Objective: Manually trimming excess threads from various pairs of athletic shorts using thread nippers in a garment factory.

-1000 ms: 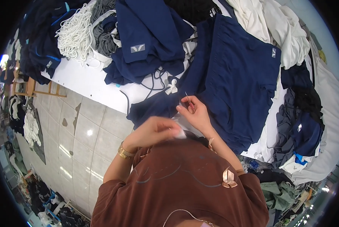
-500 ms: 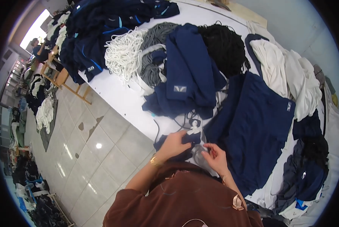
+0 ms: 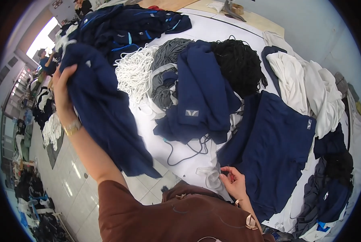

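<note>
Right hand (image 3: pixel 233 182) stays low, fingers curled round a small red tool (image 3: pixel 231 177). Left hand (image 3: pixel 64 78), close beside it half a second ago, now stretches far leftward, clamped on a navy garment (image 3: pixel 102 103) trailing below and rightward of it, which appears lifted off the counter (image 3: pixel 146 126).

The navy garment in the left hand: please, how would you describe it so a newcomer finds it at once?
Find the big white table, then look to its left edge. There the person's left hand, with a gold-coloured band at the wrist, holds up a navy garment. It hangs from the hand, while the navy clothes nearby lie on the table.
</note>
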